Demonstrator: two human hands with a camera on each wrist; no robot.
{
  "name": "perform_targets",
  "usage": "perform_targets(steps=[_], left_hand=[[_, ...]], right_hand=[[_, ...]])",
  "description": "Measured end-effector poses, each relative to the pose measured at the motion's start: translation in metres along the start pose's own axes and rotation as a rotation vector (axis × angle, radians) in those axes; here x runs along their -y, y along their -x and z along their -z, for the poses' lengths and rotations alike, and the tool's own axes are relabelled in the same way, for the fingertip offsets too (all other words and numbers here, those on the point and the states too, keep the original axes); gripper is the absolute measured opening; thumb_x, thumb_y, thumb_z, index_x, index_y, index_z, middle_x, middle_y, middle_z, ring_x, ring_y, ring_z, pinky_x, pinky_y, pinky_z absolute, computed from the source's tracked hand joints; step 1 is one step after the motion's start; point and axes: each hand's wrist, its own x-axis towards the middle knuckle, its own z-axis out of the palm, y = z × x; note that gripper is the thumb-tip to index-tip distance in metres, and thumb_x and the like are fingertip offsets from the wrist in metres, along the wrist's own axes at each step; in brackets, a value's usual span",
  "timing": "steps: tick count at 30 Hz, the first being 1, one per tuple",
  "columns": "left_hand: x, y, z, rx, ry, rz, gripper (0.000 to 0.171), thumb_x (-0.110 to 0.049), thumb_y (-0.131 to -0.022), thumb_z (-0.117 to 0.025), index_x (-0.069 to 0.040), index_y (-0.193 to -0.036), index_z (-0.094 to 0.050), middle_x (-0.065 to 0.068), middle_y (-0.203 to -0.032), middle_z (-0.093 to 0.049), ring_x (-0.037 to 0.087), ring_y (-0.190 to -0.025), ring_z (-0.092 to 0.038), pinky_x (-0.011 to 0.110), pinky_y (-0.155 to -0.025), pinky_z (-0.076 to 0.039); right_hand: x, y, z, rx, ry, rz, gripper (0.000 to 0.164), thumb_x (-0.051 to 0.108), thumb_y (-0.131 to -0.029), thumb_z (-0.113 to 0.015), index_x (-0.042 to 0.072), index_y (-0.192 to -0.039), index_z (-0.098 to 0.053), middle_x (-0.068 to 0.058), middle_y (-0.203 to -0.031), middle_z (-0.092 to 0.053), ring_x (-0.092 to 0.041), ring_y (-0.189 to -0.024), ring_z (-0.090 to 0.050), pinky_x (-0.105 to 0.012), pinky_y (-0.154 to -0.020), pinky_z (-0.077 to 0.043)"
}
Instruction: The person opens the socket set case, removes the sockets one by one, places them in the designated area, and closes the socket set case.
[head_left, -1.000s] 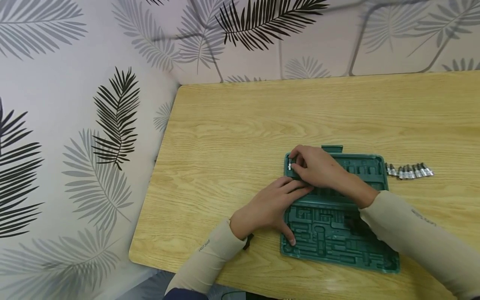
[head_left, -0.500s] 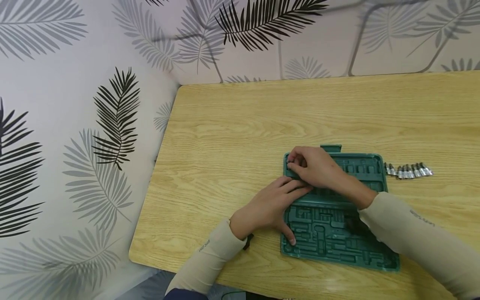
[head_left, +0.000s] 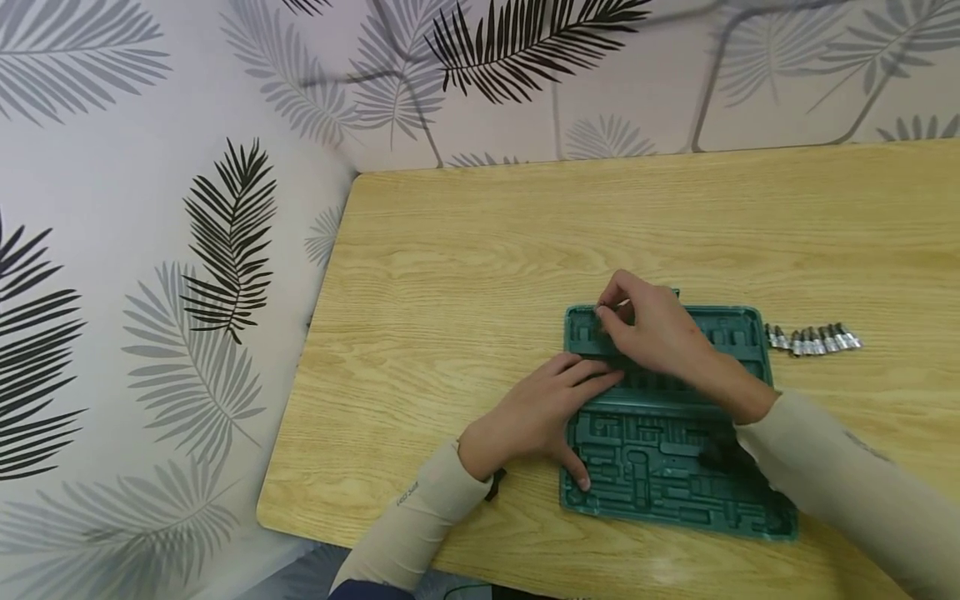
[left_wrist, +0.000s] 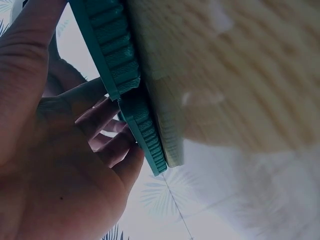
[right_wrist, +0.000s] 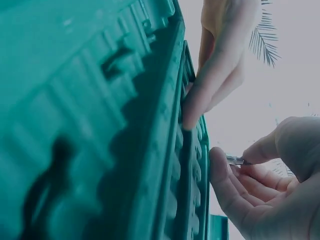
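A green moulded tool case lies unfolded on the table, full of shaped recesses. My left hand rests on its left side, fingers extended over the middle ridge and thumb spread on the near half. In the left wrist view the fingers lie along the case's edge. Over the far half, my right hand pinches a small silver bit socket with a dark tip between thumb and fingertips. The right wrist view shows it beside the case wall. Most of the piece is hidden by the fingers in the head view.
To the right of the case, several silver bit sockets with dark tips lie in a row on the wooden table. The green latch tab sticks out at the case's far edge. Leaf-patterned wall borders the table.
My right hand has moved right and slightly away from the case's far left corner, lifting with the bit socket in its fingertips. The left hand keeps its place.
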Motion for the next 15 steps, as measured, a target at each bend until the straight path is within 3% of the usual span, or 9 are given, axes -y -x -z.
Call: perform_targets(steps=[5, 10, 15], left_hand=[[-0.002, 0.001, 0.003, -0.003, -0.043, -0.003, 0.15, -0.09, -0.051, -0.089, -0.023, -0.173, -0.035, -0.001, -0.171, -0.046, 0.021, -0.15, -0.045, 0.036, -0.131, -0.036], [0.013, -0.003, -0.02, -0.04, -0.059, -0.026, 0.155, -0.099, -0.048, -0.081, -0.027, -0.175, -0.03, -0.003, -0.172, -0.045, 0.02, -0.15, -0.044, 0.036, -0.13, -0.037], [0.017, -0.004, -0.028, -0.078, -0.137, -0.051, 0.157, -0.106, -0.047, -0.071, -0.028, -0.176, -0.027, -0.003, -0.171, -0.045, 0.019, -0.149, -0.046, 0.037, -0.129, -0.039]], right_hand=[[-0.012, 0.009, 0.011, -0.044, 0.024, -0.028, 0.016, 0.018, -0.114, -0.057, 0.003, -0.121, -0.059, -0.017, -0.101, -0.074, -0.027, -0.086, -0.071, -0.034, -0.066, -0.052], [-0.029, 0.021, 0.024, -0.105, 0.069, -0.045, 0.022, 0.019, -0.114, -0.057, 0.0, -0.124, -0.061, -0.019, -0.105, -0.072, -0.027, -0.087, -0.069, -0.029, -0.064, -0.05], [-0.043, 0.032, 0.039, -0.181, 0.113, -0.073, 0.021, 0.019, -0.112, -0.062, 0.0, -0.12, -0.065, -0.021, -0.106, -0.072, -0.032, -0.091, -0.07, -0.028, -0.064, -0.048]])
